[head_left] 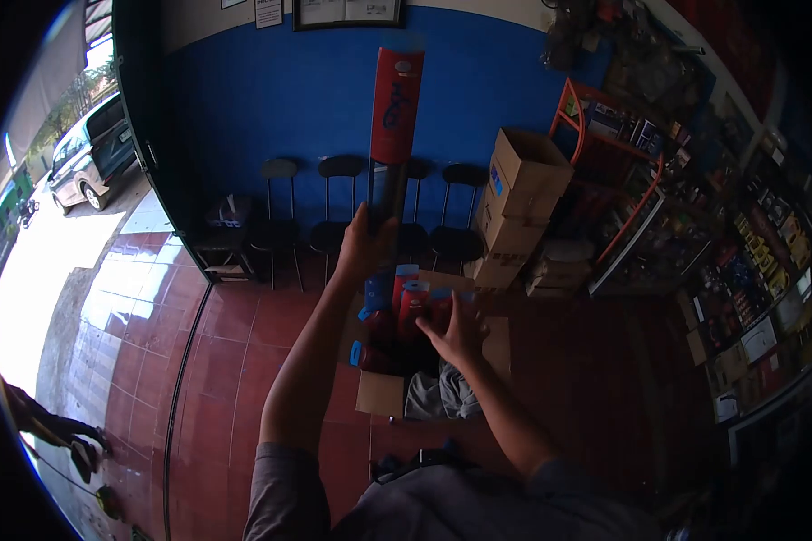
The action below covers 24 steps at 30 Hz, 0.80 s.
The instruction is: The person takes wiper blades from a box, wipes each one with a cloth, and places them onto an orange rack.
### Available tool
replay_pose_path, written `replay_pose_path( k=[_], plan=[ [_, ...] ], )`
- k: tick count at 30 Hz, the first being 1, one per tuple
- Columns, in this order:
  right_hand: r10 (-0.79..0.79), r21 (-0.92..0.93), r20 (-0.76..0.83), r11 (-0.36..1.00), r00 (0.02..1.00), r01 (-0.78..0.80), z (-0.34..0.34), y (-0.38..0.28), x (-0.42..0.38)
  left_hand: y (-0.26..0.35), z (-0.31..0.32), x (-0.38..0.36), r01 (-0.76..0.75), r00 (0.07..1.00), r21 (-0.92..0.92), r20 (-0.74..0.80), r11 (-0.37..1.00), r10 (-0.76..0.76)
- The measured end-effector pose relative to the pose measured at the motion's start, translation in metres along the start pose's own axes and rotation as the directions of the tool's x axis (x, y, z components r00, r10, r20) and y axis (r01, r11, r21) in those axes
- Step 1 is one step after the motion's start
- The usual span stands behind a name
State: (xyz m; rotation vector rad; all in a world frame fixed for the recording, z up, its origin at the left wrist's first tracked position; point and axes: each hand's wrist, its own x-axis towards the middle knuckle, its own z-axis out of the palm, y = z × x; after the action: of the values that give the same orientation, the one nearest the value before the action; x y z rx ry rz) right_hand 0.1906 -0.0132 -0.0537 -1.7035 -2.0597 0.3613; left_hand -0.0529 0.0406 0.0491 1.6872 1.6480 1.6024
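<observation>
Left hand (367, 243) grips long red-and-black tube (395, 108), out of brown cardboard carton (381, 395); right hand's (460, 338) fingers open near red blue-capped tubes (412, 307) inside.

A long, narrow pack (396, 108), red with blue lettering above and dark below, is held nearly upright over an open cardboard box (381, 394). Several red packs (413, 307) with blue ends are in the box, some roughly upright, others leaning left; their lower parts are in shadow.
</observation>
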Motion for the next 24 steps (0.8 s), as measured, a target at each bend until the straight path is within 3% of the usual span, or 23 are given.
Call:
replay_pose_path(
  k=[1, 3, 4, 6, 8, 9, 11, 12, 14, 16, 17, 19, 21, 24],
  plan=[
    [0.086, -0.061, 0.156, 0.995, 0.984, -0.077, 0.034, 0.034, -0.04, -0.006, 0.005, -0.001, -0.012, 0.999, 0.0, -0.037, 1.0, 0.012],
    [0.166, -0.238, 0.222, 0.965, 0.961, -0.111, 0.069, 0.066, -0.105, -0.003, 0.01, -0.003, -0.02, 0.997, -0.007, -0.077, 1.0, 0.02],
    [0.174, -0.242, 0.224, 0.963, 0.959, -0.118, 0.07, 0.071, -0.119, 0.005, 0.011, -0.009, -0.014, 0.996, -0.01, -0.094, 1.0, 0.013],
    [-0.091, -0.307, 0.077, 0.945, 0.993, 0.11, 0.069, 0.082, -0.136, 0.014, 0.018, -0.016, -0.009, 0.995, -0.017, -0.095, 1.0, 0.008],
    [-0.14, -0.264, 0.025, 0.954, 0.99, 0.141, 0.075, 0.103, -0.129, 0.012, 0.027, -0.019, 0.174, 0.985, -0.159, 0.005, 0.972, -0.175],
    [-0.212, -0.2, 0.037, 0.956, 0.976, 0.216, 0.095, 0.128, -0.118, 0.002, 0.035, -0.019, 0.169, 0.985, -0.16, 0.012, 0.973, -0.17],
    [-0.293, -0.1, 0.076, 0.949, 0.953, 0.3, 0.087, 0.142, -0.109, -0.022, 0.055, -0.022, 0.281, 0.936, -0.518, -0.039, 0.808, -0.351],
    [-0.281, -0.102, 0.068, 0.952, 0.957, 0.287, 0.077, 0.145, -0.103, -0.02, 0.058, -0.025, 0.282, 0.938, -0.518, -0.027, 0.808, -0.344],
    [-0.187, 0.104, 0.136, 0.979, 0.973, 0.174, 0.052, 0.149, -0.087, -0.009, 0.062, -0.029, 0.282, 0.959, -0.473, 0.149, 0.835, -0.24],
    [0.023, 0.242, -0.105, 0.97, 0.994, 0.003, 0.007, 0.133, -0.078, 0.007, 0.072, -0.039, 0.264, 0.964, -0.509, 0.175, 0.82, -0.201],
    [0.1, 0.424, -0.144, 0.905, 0.984, -0.03, -0.018, 0.127, -0.069, 0.014, 0.079, -0.043, 0.246, 0.967, -0.542, 0.189, 0.803, -0.169],
    [0.199, 0.515, -0.198, 0.854, 0.96, -0.071, -0.082, 0.112, -0.049, 0.019, 0.095, -0.053, 0.269, 0.957, -0.53, 0.24, 0.805, -0.162],
    [0.136, 0.52, -0.422, 0.846, 0.896, 0.116, -0.152, 0.087, -0.031, 0.026, 0.113, -0.059, 0.276, 0.948, -0.518, 0.284, 0.809, -0.142],
    [0.073, 0.376, -0.711, 0.879, 0.699, 0.292, -0.226, 0.083, 0.015, 0.043, 0.139, -0.075, 0.283, 0.93, -0.506, 0.352, 0.814, -0.105]
  ],
)
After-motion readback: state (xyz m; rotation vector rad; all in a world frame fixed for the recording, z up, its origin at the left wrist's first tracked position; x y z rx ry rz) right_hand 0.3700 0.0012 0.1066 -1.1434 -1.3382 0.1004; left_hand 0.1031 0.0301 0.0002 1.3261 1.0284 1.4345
